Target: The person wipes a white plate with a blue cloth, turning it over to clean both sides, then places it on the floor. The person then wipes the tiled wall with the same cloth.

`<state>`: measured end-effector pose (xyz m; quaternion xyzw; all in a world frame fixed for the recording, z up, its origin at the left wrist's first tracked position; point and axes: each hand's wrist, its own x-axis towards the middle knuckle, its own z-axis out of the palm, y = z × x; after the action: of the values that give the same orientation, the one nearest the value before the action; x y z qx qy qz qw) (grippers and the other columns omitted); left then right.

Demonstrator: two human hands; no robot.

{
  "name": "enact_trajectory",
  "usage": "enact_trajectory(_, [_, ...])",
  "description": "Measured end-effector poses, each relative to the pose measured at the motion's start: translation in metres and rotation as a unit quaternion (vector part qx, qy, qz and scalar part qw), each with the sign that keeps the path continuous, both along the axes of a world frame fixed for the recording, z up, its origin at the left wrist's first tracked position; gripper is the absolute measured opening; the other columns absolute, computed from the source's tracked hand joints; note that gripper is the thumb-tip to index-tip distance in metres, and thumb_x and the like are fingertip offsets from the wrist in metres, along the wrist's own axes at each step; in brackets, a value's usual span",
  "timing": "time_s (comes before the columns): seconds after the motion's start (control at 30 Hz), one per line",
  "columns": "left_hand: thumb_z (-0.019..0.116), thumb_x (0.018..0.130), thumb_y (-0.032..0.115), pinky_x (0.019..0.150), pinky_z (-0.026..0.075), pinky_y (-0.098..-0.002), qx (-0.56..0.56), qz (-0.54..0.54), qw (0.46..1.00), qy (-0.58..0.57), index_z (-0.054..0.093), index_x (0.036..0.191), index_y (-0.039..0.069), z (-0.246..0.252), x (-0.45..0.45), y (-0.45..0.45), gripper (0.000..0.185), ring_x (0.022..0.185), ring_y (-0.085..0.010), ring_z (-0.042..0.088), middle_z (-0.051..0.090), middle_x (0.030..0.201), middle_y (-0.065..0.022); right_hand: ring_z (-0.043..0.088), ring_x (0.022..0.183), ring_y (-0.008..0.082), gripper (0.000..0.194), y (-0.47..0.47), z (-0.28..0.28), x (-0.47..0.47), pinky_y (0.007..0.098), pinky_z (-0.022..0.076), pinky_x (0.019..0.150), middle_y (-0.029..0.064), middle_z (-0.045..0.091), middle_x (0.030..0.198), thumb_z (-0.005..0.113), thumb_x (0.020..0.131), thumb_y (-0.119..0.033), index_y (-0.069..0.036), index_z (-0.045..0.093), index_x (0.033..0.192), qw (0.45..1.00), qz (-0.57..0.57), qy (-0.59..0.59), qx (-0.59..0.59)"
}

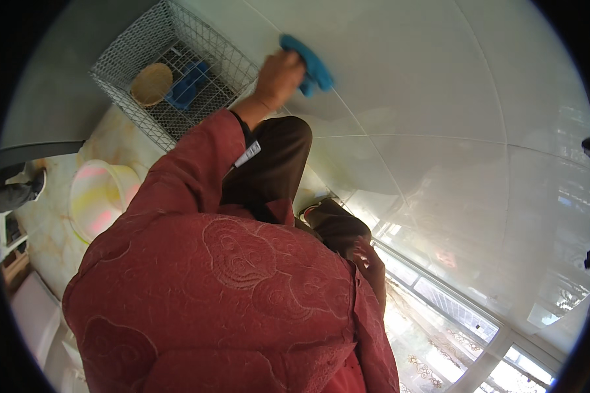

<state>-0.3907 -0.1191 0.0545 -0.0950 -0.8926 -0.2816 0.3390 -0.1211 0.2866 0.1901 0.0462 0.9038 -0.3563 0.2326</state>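
My left hand [281,78] grips a blue cloth [310,61] against the pale glossy tiled wall [423,88]. Slight blur covers the hand and the cloth. Just left of that hand stands a wire mesh cage [216,37], its top side open to view. Inside it lie a round tan bowl [152,84] and a blue plastic item [183,92] whose kind I cannot make out. Low on the right, my right hand [371,263] rests by my knee in dark trousers [341,228], fingers somewhat apart and nothing seen in them.
A pale plastic tub [91,196] with pink and yellow patches sits on the marbled floor [44,216] at left. Beyond it shows another person's shoe and trouser leg [22,191]. A bright window [437,324] with a patterned sheer curtain lies at lower right.
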Motion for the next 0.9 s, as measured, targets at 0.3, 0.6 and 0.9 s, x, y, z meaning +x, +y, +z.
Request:
enact_trajectory(0.3, [0.063, 0.081, 0.011, 0.071, 0.049, -0.0471, 0.170, 0.165, 0.970, 0.061, 0.060, 0.090, 0.007, 0.003, -0.029, -0.010, 0.010, 0.084, -0.0364, 0.059, 0.056, 0.100, -0.0150, 0.067, 0.101, 0.0180, 0.048, 0.007, -0.038, 0.019, 0.0297, 0.0558, 0.080, 0.0108, 0.065, 0.121, 0.062, 0.089, -0.001, -0.013, 0.056, 0.136, 0.997, 0.032, -0.028, -0.062])
enact_trajectory(0.6, [0.071, 0.072, 0.013, 0.072, 0.050, -0.0445, 0.358, -0.261, 0.883, -0.153, 0.062, 0.073, 0.005, 0.017, 0.063, 0.206, 0.012, 0.079, -0.0382, 0.058, 0.060, 0.078, -0.0182, 0.066, 0.104, 0.0188, 0.050, 0.006, -0.038, 0.019, 0.0303, 0.0549, 0.086, 0.0112, 0.064, 0.122, 0.061, 0.090, 0.001, -0.012, 0.054, 0.137, 0.996, 0.033, -0.043, -0.064])
enact_trajectory(0.9, [0.063, 0.087, 0.003, 0.063, 0.060, -0.0431, 0.713, 0.014, 0.584, -0.388, 0.059, 0.104, 0.006, -0.148, 0.006, 0.172, 0.018, 0.073, -0.0276, 0.066, 0.064, 0.087, -0.0134, 0.065, 0.107, 0.0185, 0.048, 0.038, -0.072, 0.046, 0.0303, 0.0542, 0.088, 0.0105, 0.063, 0.126, 0.058, 0.092, 0.004, -0.010, 0.053, 0.138, 0.984, -0.035, -0.103, -0.140])
